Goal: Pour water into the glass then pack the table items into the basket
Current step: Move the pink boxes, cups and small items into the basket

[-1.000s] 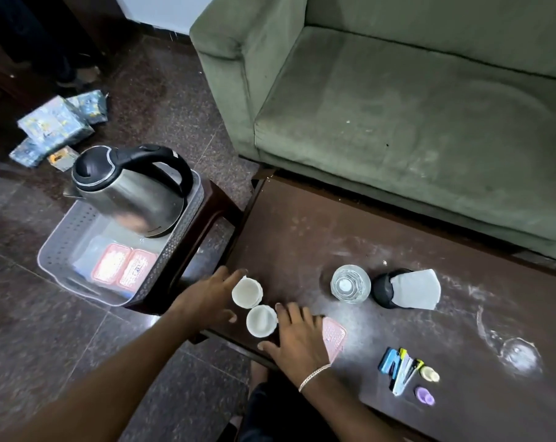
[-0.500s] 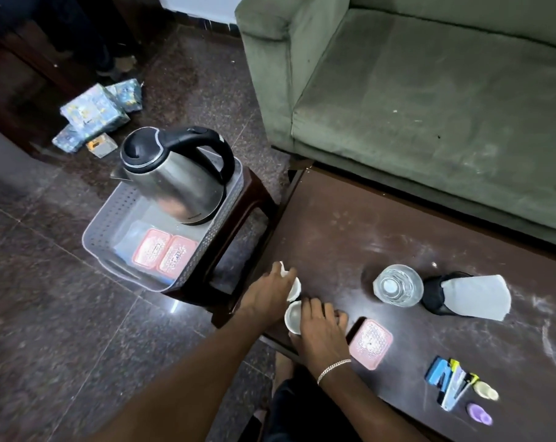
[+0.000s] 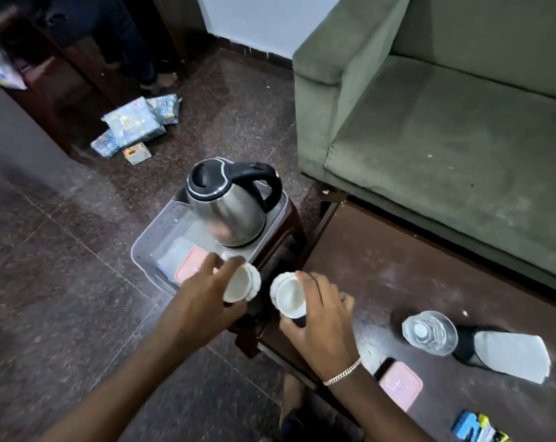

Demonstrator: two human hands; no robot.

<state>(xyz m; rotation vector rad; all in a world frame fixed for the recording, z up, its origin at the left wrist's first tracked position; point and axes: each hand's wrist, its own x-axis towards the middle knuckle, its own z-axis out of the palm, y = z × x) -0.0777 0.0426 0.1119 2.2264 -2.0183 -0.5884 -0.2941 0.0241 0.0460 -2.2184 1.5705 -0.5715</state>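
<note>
My left hand (image 3: 200, 301) grips a small white cup (image 3: 242, 283), tilted, at the near right edge of the grey basket (image 3: 149, 244). My right hand (image 3: 321, 317) holds a second white cup (image 3: 287, 296) above the left end of the dark table (image 3: 381, 269). In the basket stand a steel kettle (image 3: 228, 202) with a black handle and pink boxes (image 3: 189, 266). On the table are a water glass (image 3: 429, 333), a black holder with a white cloth (image 3: 506, 352), a pink box (image 3: 401, 384) and coloured small items (image 3: 477, 430).
The basket rests on a dark wooden stool (image 3: 289, 231) left of the table. A green sofa (image 3: 445, 138) stands behind the table. Packets (image 3: 136, 126) lie on the stone floor at the back left, near dark furniture and a person's legs.
Both hands have lifted the two white cups off the table's left end and carried them left, toward the basket. The camera has swung left.
</note>
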